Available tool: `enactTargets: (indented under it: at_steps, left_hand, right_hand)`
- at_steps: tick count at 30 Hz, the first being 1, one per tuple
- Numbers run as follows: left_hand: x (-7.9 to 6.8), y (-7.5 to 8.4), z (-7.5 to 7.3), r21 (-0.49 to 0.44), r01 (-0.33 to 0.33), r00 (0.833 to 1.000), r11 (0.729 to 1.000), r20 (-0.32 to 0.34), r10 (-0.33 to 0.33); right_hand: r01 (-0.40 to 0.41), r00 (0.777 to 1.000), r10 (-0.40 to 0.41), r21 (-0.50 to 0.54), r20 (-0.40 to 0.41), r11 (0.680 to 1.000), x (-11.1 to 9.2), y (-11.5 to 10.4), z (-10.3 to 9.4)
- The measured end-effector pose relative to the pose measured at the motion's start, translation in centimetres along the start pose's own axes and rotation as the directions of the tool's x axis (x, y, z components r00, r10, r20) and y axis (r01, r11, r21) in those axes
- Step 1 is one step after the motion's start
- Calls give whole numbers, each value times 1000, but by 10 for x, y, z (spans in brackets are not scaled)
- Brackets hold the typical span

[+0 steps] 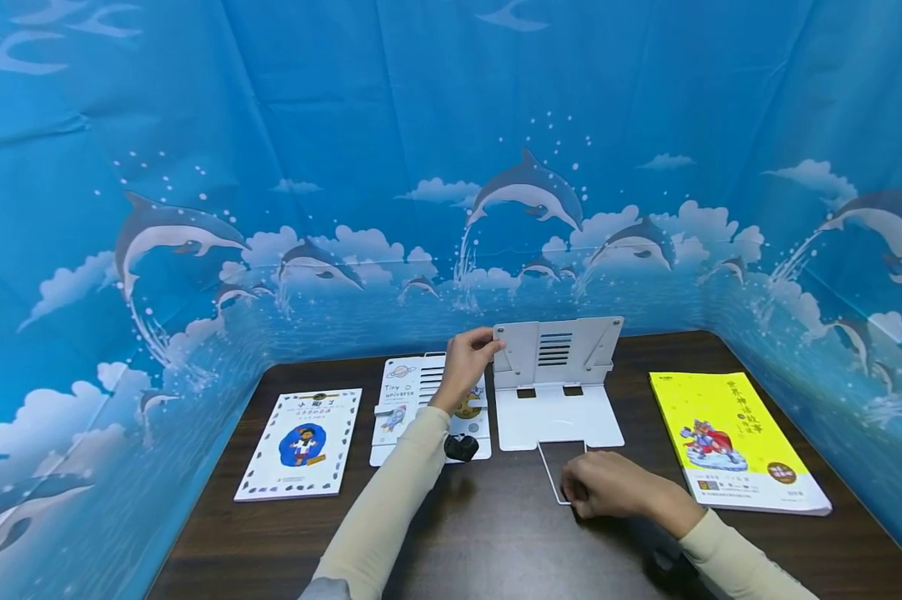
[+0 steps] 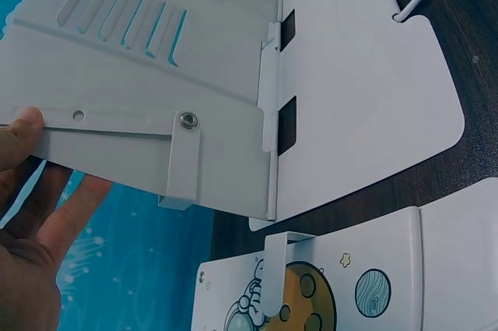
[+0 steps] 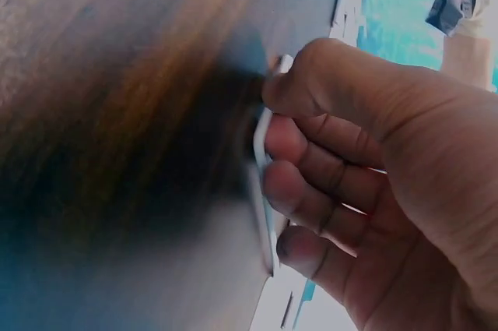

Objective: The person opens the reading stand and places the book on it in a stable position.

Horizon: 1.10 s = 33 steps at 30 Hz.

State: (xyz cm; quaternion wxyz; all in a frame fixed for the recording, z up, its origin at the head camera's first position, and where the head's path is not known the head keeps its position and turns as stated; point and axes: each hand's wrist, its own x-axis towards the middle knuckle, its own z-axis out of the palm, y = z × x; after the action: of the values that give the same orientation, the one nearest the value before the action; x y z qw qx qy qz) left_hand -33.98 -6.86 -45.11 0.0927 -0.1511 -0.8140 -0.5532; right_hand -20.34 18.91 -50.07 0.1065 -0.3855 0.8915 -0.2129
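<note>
Head view: where's the stand point(image 1: 559, 421), and what has the left hand point(image 1: 464, 367)?
"It sits open on the table point(image 1: 466, 550), left fingers clamped on its upper left edge."
"And the right hand point(image 1: 608, 485)?"
"Fingers pinching the wire loop point(image 1: 549, 475) at the stand's front."
"What's around it?"
"White book point(image 1: 301, 446) left of the stand, yellow book point(image 1: 736, 442) right."

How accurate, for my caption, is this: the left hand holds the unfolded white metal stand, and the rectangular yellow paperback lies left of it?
Wrong side: the head view shows the paperback right of the stand, which the left hand holds.
</note>
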Motion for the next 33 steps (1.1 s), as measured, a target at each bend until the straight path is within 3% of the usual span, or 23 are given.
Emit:
enactTargets:
  at_steps: [7, 17, 24, 33]
  left_hand:
    - [1, -2, 0, -21, 0, 1000, 1000, -2, 0]
    - [0, -3, 1, -28, 13, 1000, 1000, 1, -13]
    - [-1, -4, 1, -33, 14, 1000, 999, 2, -13]
    - [-1, -2, 0, -35, 22, 1000, 999, 4, -22]
  right_hand:
    - [-8, 1000, 8, -73, 2, 997, 2, -4, 1]
    - [-122, 992, 120, 55, 26, 991, 3, -8, -30]
    - [-137, 989, 141, 94, -48, 986, 8, -4, -48]
    - [-141, 975, 164, 150, -153, 979, 14, 5, -52]
